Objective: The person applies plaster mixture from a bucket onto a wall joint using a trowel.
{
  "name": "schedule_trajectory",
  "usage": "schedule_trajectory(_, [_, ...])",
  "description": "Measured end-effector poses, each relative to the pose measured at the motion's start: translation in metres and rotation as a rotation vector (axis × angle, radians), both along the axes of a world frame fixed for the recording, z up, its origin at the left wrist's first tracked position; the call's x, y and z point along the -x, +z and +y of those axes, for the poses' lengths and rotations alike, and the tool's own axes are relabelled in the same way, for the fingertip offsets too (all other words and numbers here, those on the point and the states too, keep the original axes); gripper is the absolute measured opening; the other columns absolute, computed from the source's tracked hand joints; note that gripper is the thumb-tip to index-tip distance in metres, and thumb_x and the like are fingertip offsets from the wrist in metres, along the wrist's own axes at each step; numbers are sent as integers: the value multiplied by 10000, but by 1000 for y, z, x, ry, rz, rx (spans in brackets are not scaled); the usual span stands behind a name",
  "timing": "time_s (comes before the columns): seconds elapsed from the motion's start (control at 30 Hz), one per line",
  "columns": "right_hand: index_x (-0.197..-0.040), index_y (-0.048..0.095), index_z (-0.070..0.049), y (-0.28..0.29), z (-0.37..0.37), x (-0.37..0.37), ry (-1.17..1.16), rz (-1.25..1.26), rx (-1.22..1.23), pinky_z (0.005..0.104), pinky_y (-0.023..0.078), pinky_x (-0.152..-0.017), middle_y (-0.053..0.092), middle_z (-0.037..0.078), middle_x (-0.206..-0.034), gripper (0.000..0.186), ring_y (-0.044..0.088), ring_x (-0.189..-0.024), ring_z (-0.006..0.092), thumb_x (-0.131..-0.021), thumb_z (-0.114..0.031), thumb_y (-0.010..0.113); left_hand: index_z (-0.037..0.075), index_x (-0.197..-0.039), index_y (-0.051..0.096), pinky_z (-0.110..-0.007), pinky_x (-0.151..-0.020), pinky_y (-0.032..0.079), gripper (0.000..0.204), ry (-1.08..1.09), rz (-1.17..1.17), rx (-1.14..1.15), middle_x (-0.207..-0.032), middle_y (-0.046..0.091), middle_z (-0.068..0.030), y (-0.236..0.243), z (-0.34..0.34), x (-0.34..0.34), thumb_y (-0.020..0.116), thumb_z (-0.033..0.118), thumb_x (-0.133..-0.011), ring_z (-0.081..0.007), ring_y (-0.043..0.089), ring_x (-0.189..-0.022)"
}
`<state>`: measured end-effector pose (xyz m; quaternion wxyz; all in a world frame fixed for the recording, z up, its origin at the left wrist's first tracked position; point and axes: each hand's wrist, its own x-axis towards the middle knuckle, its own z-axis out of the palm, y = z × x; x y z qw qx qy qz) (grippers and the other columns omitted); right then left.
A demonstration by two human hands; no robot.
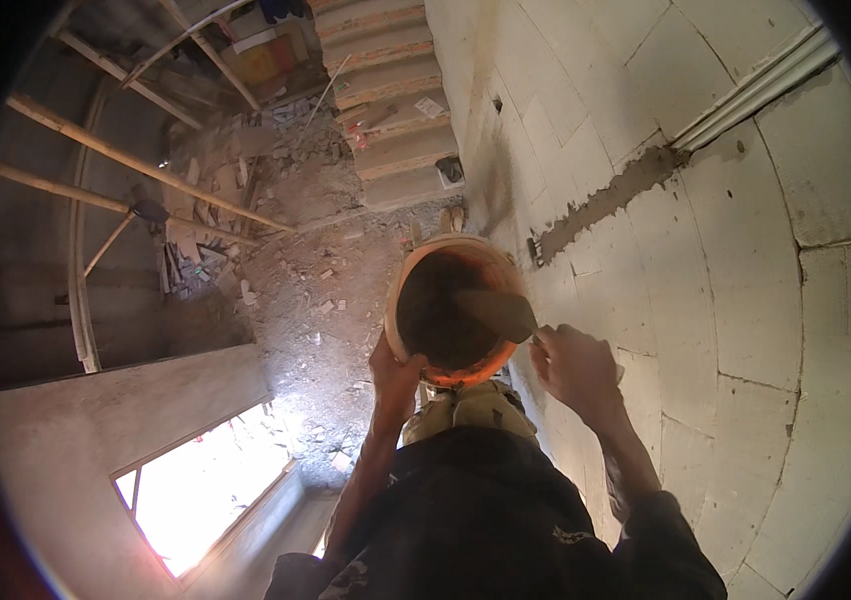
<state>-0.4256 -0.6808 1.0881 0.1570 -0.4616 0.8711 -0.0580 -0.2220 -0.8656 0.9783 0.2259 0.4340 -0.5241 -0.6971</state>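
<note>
Beside the pale block wall (746, 290) right of the orange bucket (461, 377), grasping the bucket's near-left rim with the left grip (396, 382) and clutching a trowel (503, 313), blade over the bucket's mouth, with the right grip (578, 370) just right of the bucket.

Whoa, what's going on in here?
A person grips the rim of a bucket with the left hand and a trowel in the right hand. The trowel's blade is at the bucket's mouth; the inside is too dark to make out. A rough grey strip runs along the wall on the right.
</note>
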Motion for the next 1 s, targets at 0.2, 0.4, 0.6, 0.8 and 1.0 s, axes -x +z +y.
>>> schedule_trajectory(0.2, [-871, 708, -81, -28, -38, -8, 141, 155, -130, 459, 590, -640, 703, 125, -814, 102, 752, -725, 294, -917, -166, 673, -39, -1355, 615, -338, -862, 605, 597, -41, -107, -40, -1135, 720, -129, 17, 6, 1, 611, -101, -761, -215, 725, -1013])
schedule_trajectory(0.4, [-940, 697, -112, -27, -43, -20, 54, 328, -211, 385, 565, -631, 674, 67, -848, 127, 726, -768, 242, -938, -237, 720, -62, -1350, 613, -329, -816, 624, 580, -82, -53, 66, -1131, 728, -152, 27, 9, -1, 590, -84, -771, -220, 735, -1000])
schedule_trajectory(0.6, [-808, 762, -118, -33, -55, -21, 119, 269, -144, 383, 582, -634, 729, 90, -838, 130, 747, -806, 261, -899, -196, 711, -40, -1442, 572, -353, -879, 612, 692, -142, -45, 183, -1213, 723, -204, 33, 10, -2, 598, -79, -751, -242, 738, -1038])
schedule_trajectory(0.8, [-802, 760, -101, -30, -57, -6, 268, 77, -174, 440, 604, -694, 730, 138, -819, 161, 763, -798, 301, -899, -223, 720, -8, -1543, 503, -356, -905, 595, 820, -226, -90, 352, -1249, 726, -254, 21, 5, -8, 630, -48, -733, -231, 746, -1055])
schedule_trajectory(1.0, [-845, 751, -76, -55, -43, -10, 321, -178, -174, 495, 609, -713, 744, 191, -843, 241, 763, -825, 372, -918, -304, 723, -36, -1537, 497, -340, -860, 592, 805, -204, -88, 254, -1107, 769, -225, 22, 4, -15, 648, -26, -746, -210, 748, -968])
